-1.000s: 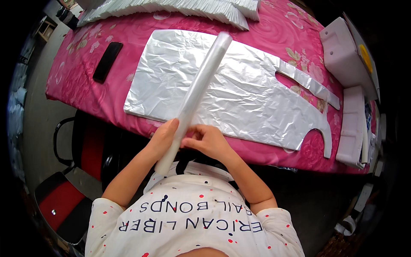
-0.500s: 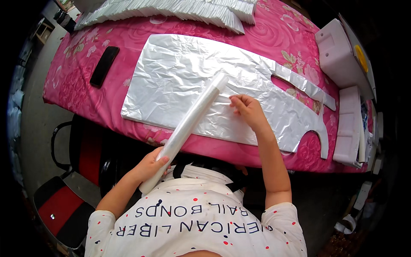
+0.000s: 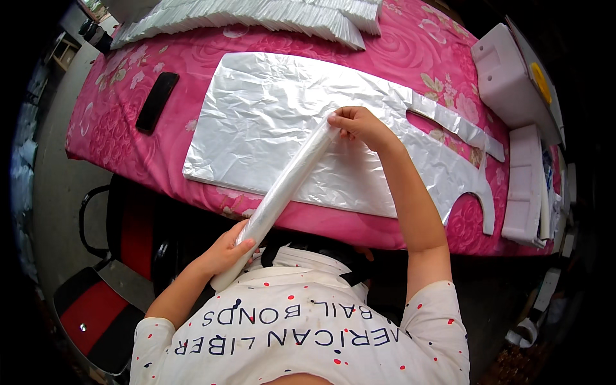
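My left hand [image 3: 226, 249] is wrapped round the lower part of a long, glossy white plastic roll [image 3: 290, 183], which slants up and away to the right. At the roll's far end, the fingers of my right hand [image 3: 360, 126] pinch its edge; whether they hold a loose flap of film there is too small to tell. Beneath the roll's upper part lies a flat stack of white plastic vest bags [image 3: 256, 109], crinkled and shiny, with the cut-out handles pointing right.
A pink flowered cloth [image 3: 115, 122] covers the table. A black phone [image 3: 157, 101] lies left of the bags. Many folded white bags [image 3: 256, 19] are piled at the far edge. White foam boxes [image 3: 513, 80] stand at right. A red and black chair [image 3: 96, 314] is at lower left.
My right hand has moved up and left onto the far end of the roll, which it was apart from before. My left hand keeps its hold lower down.
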### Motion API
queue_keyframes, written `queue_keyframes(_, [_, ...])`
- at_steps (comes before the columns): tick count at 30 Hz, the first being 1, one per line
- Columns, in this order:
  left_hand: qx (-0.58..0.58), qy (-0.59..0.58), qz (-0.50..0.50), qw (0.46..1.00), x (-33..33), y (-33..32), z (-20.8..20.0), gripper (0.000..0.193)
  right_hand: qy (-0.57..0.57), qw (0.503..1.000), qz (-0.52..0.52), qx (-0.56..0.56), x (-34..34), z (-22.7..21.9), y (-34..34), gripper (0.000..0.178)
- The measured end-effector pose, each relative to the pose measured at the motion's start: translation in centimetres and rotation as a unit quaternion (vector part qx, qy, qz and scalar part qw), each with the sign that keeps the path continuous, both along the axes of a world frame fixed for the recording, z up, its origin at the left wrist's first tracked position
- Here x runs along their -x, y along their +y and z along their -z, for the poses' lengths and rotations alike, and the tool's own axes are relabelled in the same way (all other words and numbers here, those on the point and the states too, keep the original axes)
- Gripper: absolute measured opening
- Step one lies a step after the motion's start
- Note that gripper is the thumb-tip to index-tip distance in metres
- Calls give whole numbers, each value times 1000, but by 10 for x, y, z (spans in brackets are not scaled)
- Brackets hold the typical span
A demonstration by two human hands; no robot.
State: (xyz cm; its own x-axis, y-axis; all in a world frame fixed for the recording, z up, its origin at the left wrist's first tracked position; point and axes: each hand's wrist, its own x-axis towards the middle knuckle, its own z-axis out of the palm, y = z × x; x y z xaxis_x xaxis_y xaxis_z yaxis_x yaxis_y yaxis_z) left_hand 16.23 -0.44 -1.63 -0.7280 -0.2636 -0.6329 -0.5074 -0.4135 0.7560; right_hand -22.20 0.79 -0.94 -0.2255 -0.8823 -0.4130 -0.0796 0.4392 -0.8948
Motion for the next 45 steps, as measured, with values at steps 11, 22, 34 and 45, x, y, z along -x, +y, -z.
queue_keyframes(11, [68,-47,35,996,-23,3,6,42,235,956,156,76,89,19,39,25])
queue_keyframes(22, [154,23,276,949,-4,-48,-28,50,166,931,316,81,164,22,109,16])
queue_keyframes(34, [745,264,205,577,185,-57,-23,49,151,967,156,134,97,27,25,16])
queue_keyframes(45, [631,253,421,601,162,-24,15,82,93,984,137,70,103,21,16,18])
